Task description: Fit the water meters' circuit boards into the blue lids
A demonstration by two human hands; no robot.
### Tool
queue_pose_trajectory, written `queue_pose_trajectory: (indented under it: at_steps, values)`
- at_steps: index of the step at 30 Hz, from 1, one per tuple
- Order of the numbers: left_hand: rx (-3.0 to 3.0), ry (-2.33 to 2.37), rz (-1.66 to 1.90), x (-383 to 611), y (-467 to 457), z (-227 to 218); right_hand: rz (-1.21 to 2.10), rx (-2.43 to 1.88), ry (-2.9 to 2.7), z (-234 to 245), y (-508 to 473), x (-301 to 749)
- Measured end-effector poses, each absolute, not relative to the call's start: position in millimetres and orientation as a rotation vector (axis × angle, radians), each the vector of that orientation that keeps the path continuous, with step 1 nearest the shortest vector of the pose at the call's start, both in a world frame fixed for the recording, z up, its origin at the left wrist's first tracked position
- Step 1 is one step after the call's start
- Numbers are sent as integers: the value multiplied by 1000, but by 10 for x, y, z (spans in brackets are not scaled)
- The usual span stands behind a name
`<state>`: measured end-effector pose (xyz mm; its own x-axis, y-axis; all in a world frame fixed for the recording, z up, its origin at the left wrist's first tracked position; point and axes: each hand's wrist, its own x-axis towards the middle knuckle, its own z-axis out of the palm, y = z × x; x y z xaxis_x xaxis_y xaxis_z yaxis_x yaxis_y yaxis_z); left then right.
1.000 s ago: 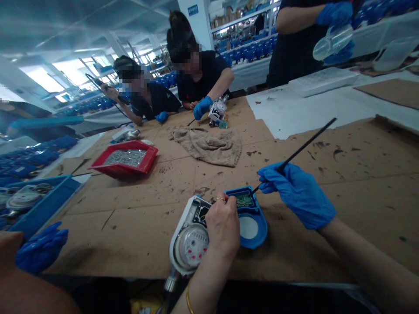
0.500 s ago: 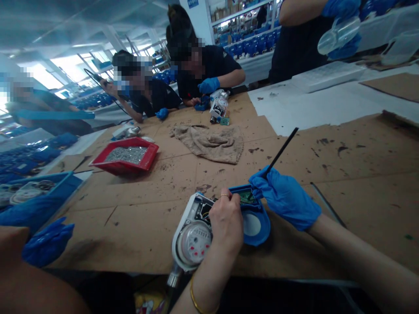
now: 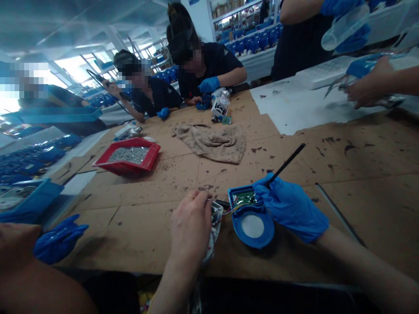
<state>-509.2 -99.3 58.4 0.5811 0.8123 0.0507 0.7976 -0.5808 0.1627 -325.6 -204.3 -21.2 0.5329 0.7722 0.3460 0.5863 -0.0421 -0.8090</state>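
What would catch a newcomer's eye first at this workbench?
Front and centre, a blue-gloved right hand holds a thin black tool beside a blue plastic housing with a green circuit board, while a bare left hand grips a white meter body. Farther up the cardboard-covered bench lie a red tray of small metal parts and a crumpled brown cloth.

Left hand (image 3: 190,224) bare, ringed, curled closed; right hand (image 3: 290,207) blue-gloved, gripping.

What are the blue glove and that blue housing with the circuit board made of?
The blue glove looks like thin nitrile or latex rubber, matte and creased where it bends. The blue housing looks like moulded plastic, smooth and slightly glossy with rounded edges; the exact plastic can't be told.
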Motion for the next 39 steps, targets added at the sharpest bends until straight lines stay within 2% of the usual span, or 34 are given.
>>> queue_pose_trajectory:
  at_steps: [8,14,17,22,26,29,33,35,39]
  values:
    - [2851,1085,-90,-5072,-606,699,138,-1744,-1075,-255,-2089,-3301]
    - [2902,637,-835,-4519,-382,542,50,-1750,-1053,-260,-2132,-3315]
    - [2925,605,-945,-4299,-383,399,23,-1759,-1040,-264,-2129,-3333]
    - [3135,750,-746,-4310,-364,352,19,-1758,-1020,-268,-2107,-3386]
    - [3246,1018,-413,-4466,-426,574,19,-1769,-979,-283,-2103,-3411]
    - [3077,1172,-276,-4582,-689,758,41,-1788,-930,-310,-2121,-3419]
    - [2813,959,-387,-4764,-1119,857,89,-1844,-872,-340,-2182,-3443]
    - [2815,880,-296,-4911,-1200,849,87,-1896,-846,-346,-2227,-3473]
    - [2730,1346,73,-5308,-977,757,49,-1983,-737,-380,-2317,-3592]
